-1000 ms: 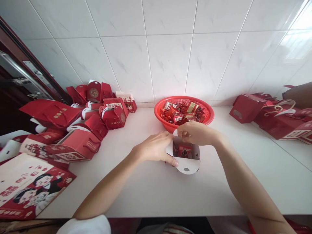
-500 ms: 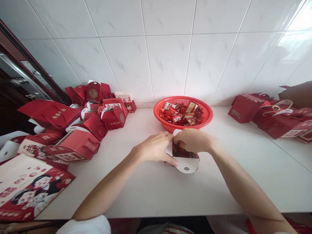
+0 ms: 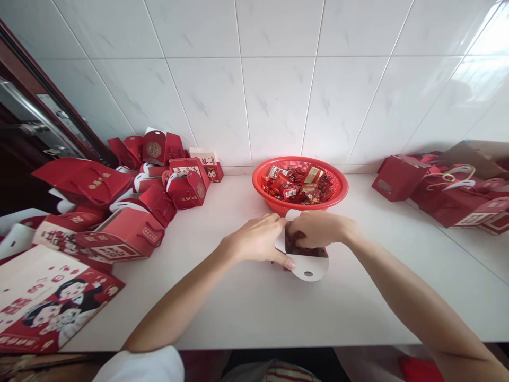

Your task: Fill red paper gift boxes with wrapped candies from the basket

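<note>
My left hand (image 3: pixel 258 240) grips the left side of a small open gift box (image 3: pixel 312 269), its thumb on the near white flap and its fingers at the far left side. The near flap is rounded, has a hole and folds out towards me. Into the box's opening reaches my right hand (image 3: pixel 322 229), with its fingertips hidden inside, so what they hold does not show. Just behind the box stands a red plastic basket (image 3: pixel 258 187) with wrapped sweets (image 3: pixel 296 185) in red and gold wrappers.
Many red gift boxes (image 3: pixel 127 233) crowd the table's left side, with a large printed box (image 3: pixel 59 305) in front. More red boxes (image 3: pixel 401 178) stand at the right, near a brown carton (image 3: pixel 473 159). A tiled wall (image 3: pixel 278 106) closes the back of the white table (image 3: pixel 222 313).
My right hand has sunk slightly deeper into the box. My left hand keeps its grip. The whole view has shifted a little.
</note>
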The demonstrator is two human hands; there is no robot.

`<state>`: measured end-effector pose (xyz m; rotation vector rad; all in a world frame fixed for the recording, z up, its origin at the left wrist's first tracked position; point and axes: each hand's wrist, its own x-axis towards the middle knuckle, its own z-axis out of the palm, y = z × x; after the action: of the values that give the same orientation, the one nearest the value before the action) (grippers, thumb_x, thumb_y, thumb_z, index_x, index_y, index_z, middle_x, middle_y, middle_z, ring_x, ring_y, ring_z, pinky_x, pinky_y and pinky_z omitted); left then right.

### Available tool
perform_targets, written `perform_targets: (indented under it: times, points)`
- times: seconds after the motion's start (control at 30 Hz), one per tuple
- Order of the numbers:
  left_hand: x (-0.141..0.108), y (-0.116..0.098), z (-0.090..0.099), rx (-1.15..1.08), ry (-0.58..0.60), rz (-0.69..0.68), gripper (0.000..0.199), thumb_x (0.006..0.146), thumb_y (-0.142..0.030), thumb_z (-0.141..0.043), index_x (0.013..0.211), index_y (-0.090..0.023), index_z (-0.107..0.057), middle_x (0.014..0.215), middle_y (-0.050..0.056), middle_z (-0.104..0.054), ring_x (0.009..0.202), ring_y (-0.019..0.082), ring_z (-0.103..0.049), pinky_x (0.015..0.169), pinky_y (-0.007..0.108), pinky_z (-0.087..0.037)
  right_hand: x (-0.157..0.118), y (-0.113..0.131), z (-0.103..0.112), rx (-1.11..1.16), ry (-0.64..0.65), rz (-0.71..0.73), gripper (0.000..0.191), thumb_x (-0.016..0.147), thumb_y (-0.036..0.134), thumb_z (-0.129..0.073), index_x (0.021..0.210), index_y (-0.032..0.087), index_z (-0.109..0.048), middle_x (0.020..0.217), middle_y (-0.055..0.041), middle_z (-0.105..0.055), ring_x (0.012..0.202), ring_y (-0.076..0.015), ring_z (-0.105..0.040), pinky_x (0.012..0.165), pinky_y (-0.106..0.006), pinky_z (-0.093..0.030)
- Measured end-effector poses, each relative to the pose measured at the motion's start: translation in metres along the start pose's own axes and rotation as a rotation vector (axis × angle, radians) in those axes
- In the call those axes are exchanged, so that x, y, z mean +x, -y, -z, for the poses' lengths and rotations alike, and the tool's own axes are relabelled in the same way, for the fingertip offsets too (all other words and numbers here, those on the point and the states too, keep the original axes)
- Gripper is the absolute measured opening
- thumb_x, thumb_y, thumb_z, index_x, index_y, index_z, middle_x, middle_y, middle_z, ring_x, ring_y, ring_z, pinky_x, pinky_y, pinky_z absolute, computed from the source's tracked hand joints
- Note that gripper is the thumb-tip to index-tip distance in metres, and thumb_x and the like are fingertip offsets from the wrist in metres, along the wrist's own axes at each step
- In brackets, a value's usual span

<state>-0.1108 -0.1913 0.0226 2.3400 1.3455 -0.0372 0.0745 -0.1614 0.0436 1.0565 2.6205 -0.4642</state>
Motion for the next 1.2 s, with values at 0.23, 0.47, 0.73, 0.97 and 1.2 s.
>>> perform_targets:
  times: [0.23,0.47,0.73,0.97,1.2]
  points:
    - [-0.003,-0.006,0.003,0.032,0.012,0.024,0.079,0.067,-0.076,-0.069,0.124,-0.023,-0.056,0.126,0.011,-0.06,0.116,0.034,-0.058,0.086,0.037,-0.048,-0.033,-0.038,-0.011,0.405,-0.483,0.173,0.023,0.091,0.04,-0.061,0.095,0.022,-0.075,0.1,-0.0059,-0.077,0.089,-0.0222,-0.07,0.079,-0.034,-0.054]
    - [-0.004,-0.009,0.001,0.058,-0.019,-0.006,0.075,0.068,-0.077,-0.067,0.116,-0.02,-0.059,0.122,0.011,-0.06,0.109,0.033,-0.059,0.08,0.036,-0.047,-0.044,-0.061,-0.063,0.629,-0.792,0.198,0.045,0.075,0.05,-0.082,0.112,0.027,-0.071,0.12,-0.0074,-0.072,0.112,-0.0296,-0.067,0.098,-0.045,-0.054]
    - [-0.01,-0.007,0.01,-0.113,-0.233,-0.039,0.046,0.084,-0.058,-0.065,0.112,-0.022,-0.065,0.117,0.007,-0.063,0.101,0.025,-0.063,0.08,0.033,-0.049,-0.02,-0.057,-0.104,0.805,-0.929,0.192,0.041,0.074,0.047,-0.084,0.106,0.027,-0.07,0.128,-0.0106,-0.068,0.122,-0.0316,-0.062,0.103,-0.049,-0.05]
    - [-0.002,-0.009,-0.001,-0.31,-0.271,-0.244,0.029,0.093,-0.031,-0.059,0.119,-0.021,-0.065,0.124,0.007,-0.066,0.087,0.017,-0.068,0.076,0.029,-0.056,-0.024,-0.054,-0.11,0.846,-0.826,0.205,0.024,0.084,0.047,-0.076,0.1,0.028,-0.077,0.137,-0.0096,-0.064,0.127,-0.0321,-0.06,0.107,-0.05,-0.047]
    - [0.006,0.0,-0.007,-0.152,-0.327,-0.186,0.052,0.085,-0.022,-0.065,0.136,-0.029,-0.059,0.148,0.008,-0.049,0.126,0.027,-0.058,0.104,0.04,-0.051,-0.024,-0.051,-0.111,0.848,-0.809,0.238,0.034,0.092,0.053,-0.063,0.109,0.028,-0.077,0.144,-0.0117,-0.061,0.132,-0.0355,-0.057,0.107,-0.054,-0.046]
